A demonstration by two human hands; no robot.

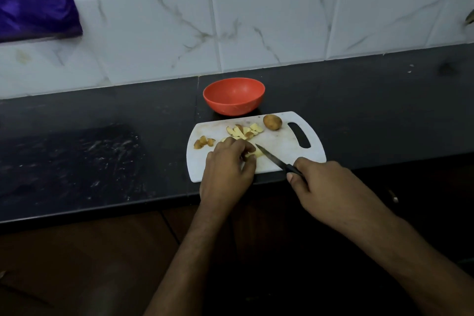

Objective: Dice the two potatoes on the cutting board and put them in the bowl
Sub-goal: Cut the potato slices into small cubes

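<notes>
A white cutting board (pixel 279 147) lies on the dark table (pixel 102 136), close to the front edge. The left hand (pixel 228 169) rests on the board, and its fingers (pixel 245 147) are curled tight on a pale piece of potato (pixel 257 153). The right hand (pixel 331 187) is wrapped around the handle of a small knife (pixel 275 160). The blade points up and left, with its tip just beside the held piece.

Behind the left hand lies a little heap of cut potato pieces (pixel 246 131). A few brown bits of peel (pixel 202 142) sit near the left end of the board. One whole potato (pixel 272 122) sits at the back of the board, next to the handle hole.

A red bowl (pixel 234 96) stands just behind the board, near the white tiled wall (pixel 256 20). Nothing shows inside it. Something purple (pixel 33 0) hangs at the top left.
</notes>
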